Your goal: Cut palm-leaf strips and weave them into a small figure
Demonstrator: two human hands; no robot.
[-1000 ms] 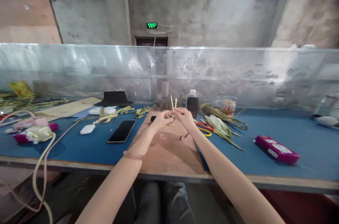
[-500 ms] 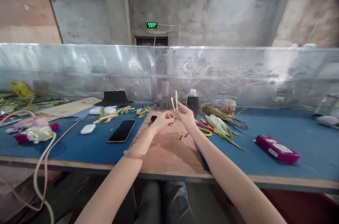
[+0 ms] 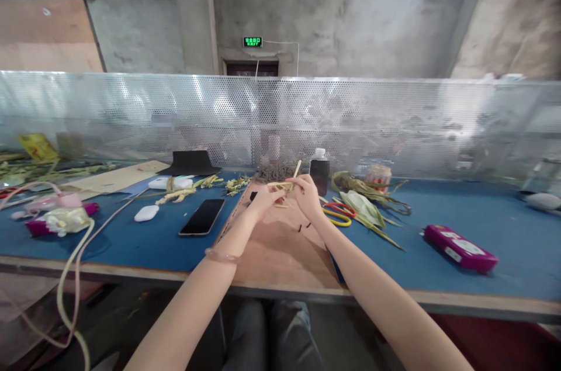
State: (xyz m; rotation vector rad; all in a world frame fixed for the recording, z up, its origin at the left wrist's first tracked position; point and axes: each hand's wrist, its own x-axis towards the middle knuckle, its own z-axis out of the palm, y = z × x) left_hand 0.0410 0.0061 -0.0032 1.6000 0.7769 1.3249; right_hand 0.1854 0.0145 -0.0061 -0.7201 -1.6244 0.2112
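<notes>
1. The pale yellow-green leaf strips (image 3: 286,185) sit just above the centre of the frame, pinched between both hands over the far end of a brown wooden board (image 3: 280,248); one strip end points up and to the right.
2. The left hand (image 3: 262,201) is closed, its fingertips gripping the strips from the left side; a translucent pink bangle (image 3: 221,256) circles that wrist.
3. The right hand (image 3: 308,196) is also closed on the strips, fingers curled over them from the right, touching the left hand's fingertips.
4. Right of the hands, red- and yellow-handled scissors (image 3: 337,212) lie on the blue table mat (image 3: 438,207), beside a loose heap of green leaves (image 3: 366,201).
5. Behind the hands stand a dark bottle with a white cap (image 3: 319,171) and a dark brown coiled bundle (image 3: 274,172).
6. Left of the board lies a black smartphone (image 3: 202,217), and further left a small white earbud case (image 3: 146,213).
7. At the right of the frame, well apart from the hands, a flat magenta box (image 3: 460,248) rests on the mat.
8. A perforated metal screen (image 3: 131,117) runs across the frame behind the table.
</notes>
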